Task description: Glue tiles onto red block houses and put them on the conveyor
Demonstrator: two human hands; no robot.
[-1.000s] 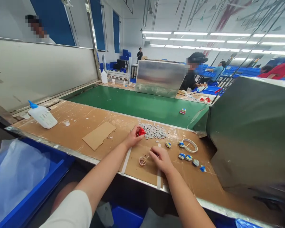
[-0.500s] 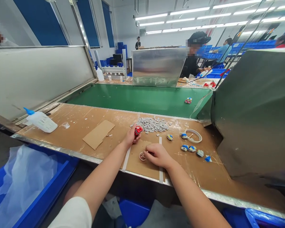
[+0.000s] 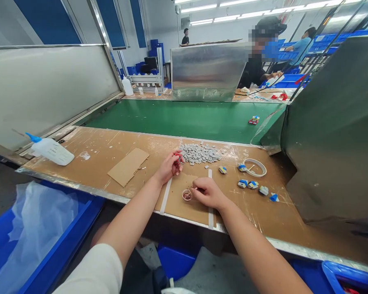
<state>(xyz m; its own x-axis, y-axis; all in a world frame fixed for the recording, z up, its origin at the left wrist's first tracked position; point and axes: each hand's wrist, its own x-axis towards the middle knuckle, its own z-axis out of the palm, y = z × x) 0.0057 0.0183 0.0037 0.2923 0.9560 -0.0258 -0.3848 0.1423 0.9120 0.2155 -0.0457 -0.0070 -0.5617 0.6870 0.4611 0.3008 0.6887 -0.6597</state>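
The right hand [image 3: 209, 192] pinched a thin stick [image 3: 189, 192] at a small cup [image 3: 187, 196] on the cardboard sheet [image 3: 176, 204], its fingers drawn off the rim they had overlapped half a second earlier. Beside a heap of gray tiles [image 3: 200, 154], the left hand [image 3: 168, 168] gripped a red piece [image 3: 178, 156], now more hidden by fingers; piece and stick were apart, the work apparently centered on the cup.

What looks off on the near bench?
The blue-tipped bottle lies tipped over, not upright, at the left end of the bench. The loose cardboard piece has a ragged, torn-looking right edge.
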